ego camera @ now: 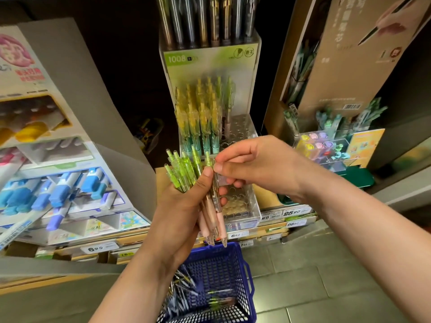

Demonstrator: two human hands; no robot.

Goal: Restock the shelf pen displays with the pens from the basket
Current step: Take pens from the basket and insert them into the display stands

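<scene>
At the left side of the shelf, a cardboard display of blue-capped items (58, 190) is seen; it does not seem to belong to this step. In front of the shelf, a bundle of pens (184, 169) is gripped by the left hand (179, 213), fingers curled round the pink barrels and green tops upward. Held this way, the bundle probably serves as a stock from which pens can be taken one at a time. Below, the blue basket (247, 271) is placed on the floor, and loose pens (182, 292) lie inside it, so the task is judged not finished. Behind the hands stands the clear pen stand (242, 206); its rear rows are filled with standing pens (198, 117), while the front holes are seen vacant. A single pen (208, 159) at the bundle's right edge is pinched at its top by the right hand (251, 164), thumb against forefinger, apparently so it can be drawn out and set into a vacant hole.
</scene>
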